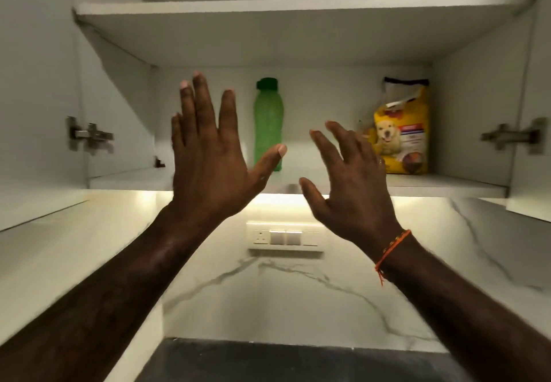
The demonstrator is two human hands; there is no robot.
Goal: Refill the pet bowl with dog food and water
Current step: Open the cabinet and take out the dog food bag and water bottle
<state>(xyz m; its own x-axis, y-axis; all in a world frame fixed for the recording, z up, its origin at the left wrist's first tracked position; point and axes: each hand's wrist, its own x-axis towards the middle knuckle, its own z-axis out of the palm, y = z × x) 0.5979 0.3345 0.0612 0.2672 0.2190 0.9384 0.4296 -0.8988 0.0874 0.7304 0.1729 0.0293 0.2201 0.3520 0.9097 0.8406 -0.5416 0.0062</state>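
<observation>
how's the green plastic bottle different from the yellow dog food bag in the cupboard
The green plastic bottle is slim, plain and capped with a dark green lid; the yellow dog food bag is wider, printed with a puppy, its top crumpled. The bottle stands mid-shelf, the bag at the right end. Both stand upright on the lower white cupboard shelf, untouched by either hand.

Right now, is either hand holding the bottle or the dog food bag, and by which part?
Nothing is held. The left hand and right hand are both open and raised in front of the green bottle and dog food bag, touching neither.
</observation>
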